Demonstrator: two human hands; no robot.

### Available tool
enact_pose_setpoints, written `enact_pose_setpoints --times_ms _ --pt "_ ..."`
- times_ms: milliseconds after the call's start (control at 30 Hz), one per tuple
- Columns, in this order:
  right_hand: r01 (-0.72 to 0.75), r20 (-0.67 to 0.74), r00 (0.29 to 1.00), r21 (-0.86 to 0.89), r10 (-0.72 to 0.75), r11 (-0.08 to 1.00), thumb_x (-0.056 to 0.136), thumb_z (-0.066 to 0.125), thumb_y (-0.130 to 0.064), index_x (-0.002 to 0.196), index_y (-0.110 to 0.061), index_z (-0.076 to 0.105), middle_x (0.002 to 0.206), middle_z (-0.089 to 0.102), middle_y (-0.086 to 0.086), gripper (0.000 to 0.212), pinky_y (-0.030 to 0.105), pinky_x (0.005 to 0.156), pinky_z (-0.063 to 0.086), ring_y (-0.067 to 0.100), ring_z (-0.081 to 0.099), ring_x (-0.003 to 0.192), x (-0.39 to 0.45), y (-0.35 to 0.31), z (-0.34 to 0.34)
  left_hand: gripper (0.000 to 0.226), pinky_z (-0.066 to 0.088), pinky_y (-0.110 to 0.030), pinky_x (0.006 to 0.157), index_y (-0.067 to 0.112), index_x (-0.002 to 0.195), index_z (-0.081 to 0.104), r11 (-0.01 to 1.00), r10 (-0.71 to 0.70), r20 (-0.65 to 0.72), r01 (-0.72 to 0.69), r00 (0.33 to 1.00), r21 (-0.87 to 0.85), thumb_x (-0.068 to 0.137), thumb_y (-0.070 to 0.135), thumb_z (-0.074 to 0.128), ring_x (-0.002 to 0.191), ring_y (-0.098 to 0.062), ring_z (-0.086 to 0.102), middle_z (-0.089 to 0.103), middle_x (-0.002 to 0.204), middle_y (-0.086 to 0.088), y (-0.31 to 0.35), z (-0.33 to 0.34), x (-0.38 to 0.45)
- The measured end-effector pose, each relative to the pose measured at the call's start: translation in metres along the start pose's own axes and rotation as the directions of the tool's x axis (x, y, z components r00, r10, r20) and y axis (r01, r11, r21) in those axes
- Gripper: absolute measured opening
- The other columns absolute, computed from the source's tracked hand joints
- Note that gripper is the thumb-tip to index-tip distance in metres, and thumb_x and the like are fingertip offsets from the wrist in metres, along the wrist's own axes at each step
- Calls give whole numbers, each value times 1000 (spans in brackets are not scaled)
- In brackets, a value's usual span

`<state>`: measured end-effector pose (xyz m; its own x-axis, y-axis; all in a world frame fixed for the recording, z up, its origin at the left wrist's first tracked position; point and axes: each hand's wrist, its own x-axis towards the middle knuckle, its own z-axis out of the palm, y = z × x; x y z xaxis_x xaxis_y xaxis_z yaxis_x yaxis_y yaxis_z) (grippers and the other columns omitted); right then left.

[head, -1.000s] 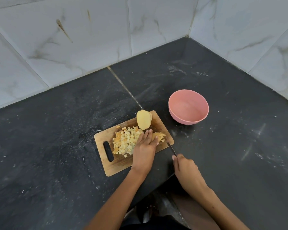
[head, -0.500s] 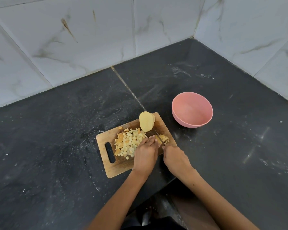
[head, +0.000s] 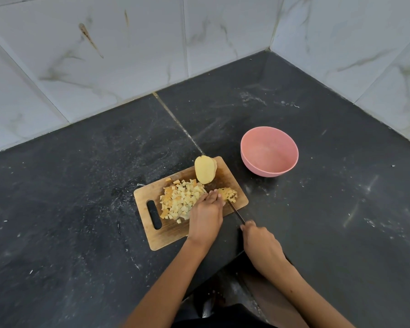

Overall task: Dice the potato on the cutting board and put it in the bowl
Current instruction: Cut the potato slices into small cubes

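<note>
The cutting board (head: pixel 175 229) lay on the dark stone desk (head: pixel 81 209) with its handle slot toward the left, and the pink bowl (head: pixel 269 151) stood empty just beyond its far right corner, probably put there so the cut pieces had only a short way to go. A big heap of diced potato (head: pixel 179 200) covered the middle of the board, pushed left, it seemed, to leave room for cutting on the right. An uncut half potato (head: pixel 205 169) sat at the far edge of the board, out of the way of the blade. The left hand (head: pixel 206 218) rested on the board with its fingers stretched forward and their tips pressing on the small partly cut piece (head: pixel 229 194) near the right edge, steadying it; the grip was not curled round anything. The right hand (head: pixel 260 245) was off the board, over the desk, its grip closed round the handle of the knife (head: pixel 234 210), whose thin blade slanted up and left so that its tip met the small piece just beside the left fingertips. Judging by this, dicing was well along, but one half remained whole and nothing had reached the bowl. The fingertips lay very near the blade, which looked like the main risk.
</note>
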<state>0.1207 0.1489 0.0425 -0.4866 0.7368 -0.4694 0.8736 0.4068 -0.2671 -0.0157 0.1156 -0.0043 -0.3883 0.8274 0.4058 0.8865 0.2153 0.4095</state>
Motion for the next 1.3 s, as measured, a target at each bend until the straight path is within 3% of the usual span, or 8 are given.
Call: enact_pose_setpoints --times_ms 133,233,333,467,867,1033,1300 --pt "15 -37 999 112 -11 994 104 30 -32 97 -9 49 80 60 5 31 32 63 46 26 63 76 -5 2 -3 19 54 -32 82 4 88 76 1000 17 15 -17 1000 -3 70 1 81 89 -22 71 73 95 -11 -2 -1 -3" --pt "14 -105 994 223 10 975 104 31 -32 88 -12 47 69 53 -2 30 27 53 38 17 56 62 0 -3 -7 23 48 -35 93 5 94 76 1000 18 32 -18 999 14 72 1 80 97 -23 69 71 104 -12 -5 0 -6" --pt "30 -132 991 271 6 962 103 34 -31 92 -8 53 75 60 4 31 31 58 46 20 61 67 11 -10 -10 19 43 -33 97 6 92 76 1000 -22 27 21 999 18 74 3 78 98 -22 69 71 103 -12 -5 2 -9" --pt "51 -113 993 250 -23 967 102 34 -33 97 -8 56 82 63 7 33 40 68 53 23 64 72 21 -16 -11 19 48 -32 92 4 92 76 995 -95 43 96 995 -19 73 3 79 94 -22 70 72 100 -11 -3 0 -8" --pt "90 -57 995 125 -83 988 103 32 -29 100 -9 56 88 60 6 31 33 68 46 26 64 85 37 -24 -9 25 53 -33 84 8 81 78 995 -95 63 96 994 -14 59 0 85 88 -21 71 74 95 -8 0 -3 -2" --pt "79 -3 997 87 -79 993 102 36 -23 111 -7 57 104 63 11 28 35 75 51 28 64 93 50 -31 -14 30 52 -34 86 7 85 77 996 -88 81 90 993 -22 58 -2 85 91 -23 70 73 98 -10 -3 -2 -2" --pt "48 20 999 21 -48 999 104 28 -30 111 -7 48 104 64 14 31 39 75 49 32 64 94 21 -12 -3 15 57 -32 76 7 76 77 992 -100 14 100 995 -72 66 -3 80 83 -22 72 74 92 -9 1 0 -4"
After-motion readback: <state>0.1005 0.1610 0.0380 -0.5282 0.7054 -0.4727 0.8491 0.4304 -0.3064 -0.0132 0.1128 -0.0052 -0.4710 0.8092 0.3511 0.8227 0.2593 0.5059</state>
